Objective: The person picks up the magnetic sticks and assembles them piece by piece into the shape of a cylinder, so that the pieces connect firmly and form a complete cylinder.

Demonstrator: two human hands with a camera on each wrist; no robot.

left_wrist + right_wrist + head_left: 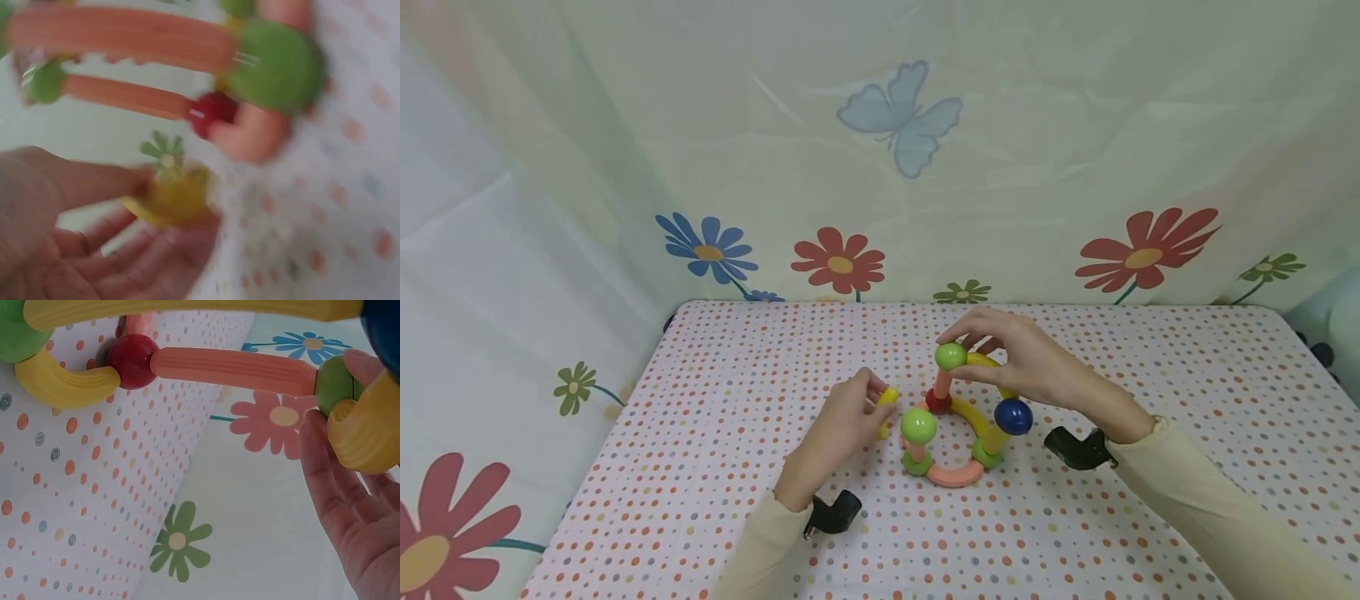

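A magnetic ball-and-rod frame stands on the table, its base ring made of curved rods [955, 476]. Orange uprights rise from the red ball [937, 402] and the front-left base ball; a yellow upright carries the blue ball [1013, 416]. My right hand [1018, 354] pinches the green ball [951, 357] on the far upright. From that ball a curved yellow rod [365, 434] runs to the blue ball. My left hand [842, 417] holds another curved yellow rod [888, 395] between thumb and fingers, left of the frame, blurred in the left wrist view.
Another green ball [918, 426] tops the front-left upright, close to my left hand. The table [715, 467] has a dotted cover. A floral curtain [1000, 208] hangs behind it. Each wrist wears a black camera mount.
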